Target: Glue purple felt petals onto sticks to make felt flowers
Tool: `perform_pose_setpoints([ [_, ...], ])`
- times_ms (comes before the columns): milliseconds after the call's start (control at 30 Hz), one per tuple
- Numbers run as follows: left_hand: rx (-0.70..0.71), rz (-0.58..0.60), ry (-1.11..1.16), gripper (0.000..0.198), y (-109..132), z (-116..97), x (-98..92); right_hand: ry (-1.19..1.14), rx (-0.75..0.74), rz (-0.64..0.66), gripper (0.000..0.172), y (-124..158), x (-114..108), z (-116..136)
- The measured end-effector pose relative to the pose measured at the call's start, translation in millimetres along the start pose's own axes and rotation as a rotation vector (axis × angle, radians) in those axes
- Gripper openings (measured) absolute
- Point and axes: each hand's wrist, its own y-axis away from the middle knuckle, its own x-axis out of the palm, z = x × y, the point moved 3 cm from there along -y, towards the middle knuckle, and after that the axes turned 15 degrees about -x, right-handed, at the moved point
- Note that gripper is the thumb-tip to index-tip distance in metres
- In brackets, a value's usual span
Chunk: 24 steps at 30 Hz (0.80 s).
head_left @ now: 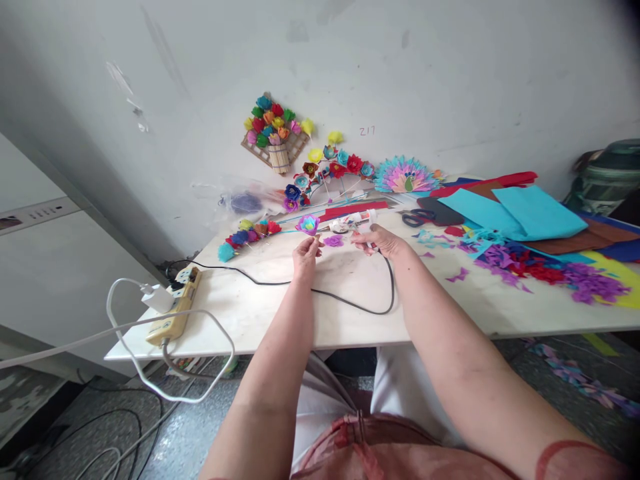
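My left hand (307, 251) is closed in a pinch beneath a purple and turquoise paper flower (308, 225), keeping it upright above the table. Its stem is mostly hidden by my fingers. In my right hand (375, 241) is a white hot glue gun (354, 221), its nozzle pointing left towards the flower. From its handle a black cord (353, 308) loops across the table to the left. A purple paper petal piece (334, 241) lies on the tabletop between my two hands.
A yellow power strip (173, 320) with a white charger sits at the table's left edge. Finished paper flowers (250, 233) lie behind my left hand. Dark scissors (418, 217), turquoise sheets (535, 213) and purple cut paper (590, 280) are on the right.
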Motion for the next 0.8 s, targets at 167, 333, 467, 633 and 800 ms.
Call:
perform_pose_setpoints([
  [167, 0.006, 0.013, 0.021, 0.029, -2.1, 1.4, 0.5, -0.004, 0.009, 0.011, 0.026, -0.2, 0.2, -1.6],
  [333, 0.018, 0.015, 0.008, 0.029, -2.9, 1.9, 0.9, -0.012, 0.002, 0.019, 0.025, 0.6, 0.9, 0.2],
  [467, 0.007, 0.014, 0.009, 0.031, -3.2, 2.3, 1.1, -0.014, 0.007, 0.015, 0.026, 0.3, 1.4, -0.3],
  [633, 0.015, 0.021, 0.021, 0.029, -2.6, 2.2, 1.8, -0.006, 0.005, 0.006, 0.026, -0.9, 1.0, -1.8],
  [800, 0.000, -0.008, 0.009, 0.029, -3.2, 2.7, 2.3, -0.013, 0.010, 0.021, 0.026, -0.1, 1.7, 0.1],
])
